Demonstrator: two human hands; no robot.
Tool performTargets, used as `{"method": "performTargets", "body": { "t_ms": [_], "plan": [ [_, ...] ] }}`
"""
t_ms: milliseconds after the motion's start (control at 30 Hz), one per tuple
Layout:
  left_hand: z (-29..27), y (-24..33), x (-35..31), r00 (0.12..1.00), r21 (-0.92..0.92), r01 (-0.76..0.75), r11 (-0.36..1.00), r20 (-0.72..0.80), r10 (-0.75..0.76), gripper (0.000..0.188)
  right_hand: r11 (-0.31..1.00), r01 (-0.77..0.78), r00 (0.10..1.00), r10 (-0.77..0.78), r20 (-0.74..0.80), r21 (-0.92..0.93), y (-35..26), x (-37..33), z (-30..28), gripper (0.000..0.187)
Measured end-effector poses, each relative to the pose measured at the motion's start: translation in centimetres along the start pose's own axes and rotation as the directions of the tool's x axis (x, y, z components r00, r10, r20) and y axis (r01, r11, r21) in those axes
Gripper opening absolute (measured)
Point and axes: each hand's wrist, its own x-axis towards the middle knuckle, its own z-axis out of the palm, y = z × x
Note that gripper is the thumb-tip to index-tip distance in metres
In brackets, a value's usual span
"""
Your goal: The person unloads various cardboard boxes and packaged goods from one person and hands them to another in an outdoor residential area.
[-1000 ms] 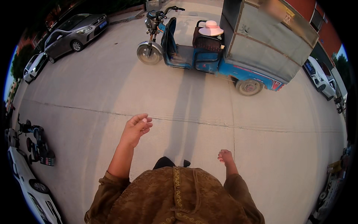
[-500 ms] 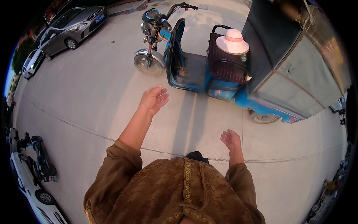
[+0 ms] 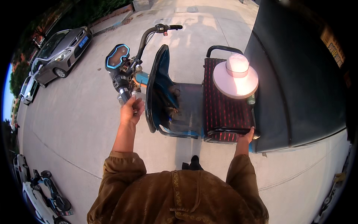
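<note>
A blue electric tricycle stands side-on before me, with a blue-rimmed dashboard (image 3: pixel 118 56) and a black floorboard (image 3: pixel 190 102). My left hand (image 3: pixel 131 109) is at the near handlebar grip (image 3: pixel 124 93), thumb over its end and fingers curled. My right hand (image 3: pixel 246 137) is closed around the near end of the black armrest rail (image 3: pixel 227 130) beside the seat (image 3: pixel 220 108), which is dark with red marks. A pale pink brimmed hat (image 3: pixel 235 76) lies on the seat, and a small green can-like object (image 3: pixel 251 99) peeks from under its brim.
A dark cabin cover (image 3: pixel 294 86) rises behind the seat. The blue front shield (image 3: pixel 158 89) stands between handlebar and floorboard. A grey car (image 3: pixel 61 56) is parked at the far left; a scooter (image 3: pixel 54 192) and a white car (image 3: pixel 37 201) are at the near left.
I have come closer to the tricycle. My left hand has reached the near handlebar grip, and my right hand has taken hold of the armrest rail; both were in free air before.
</note>
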Motion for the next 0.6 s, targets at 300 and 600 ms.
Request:
{"method": "performTargets", "body": {
  "t_ms": [300,600],
  "plan": [
    [-2.1,6.4,0.8,0.995,0.05,-0.019,0.999,0.101,0.014,0.039,0.977,0.1,0.959,-0.145,-0.243,-0.188,1.1,6.4,0.6,0.022],
    [-9.1,16.2,6.2,0.948,0.033,0.085,0.996,0.304,-0.091,0.038,0.961,0.233,0.933,-0.264,-0.243,-0.148,2.5,2.9,3.1,0.025]
  ]
}}
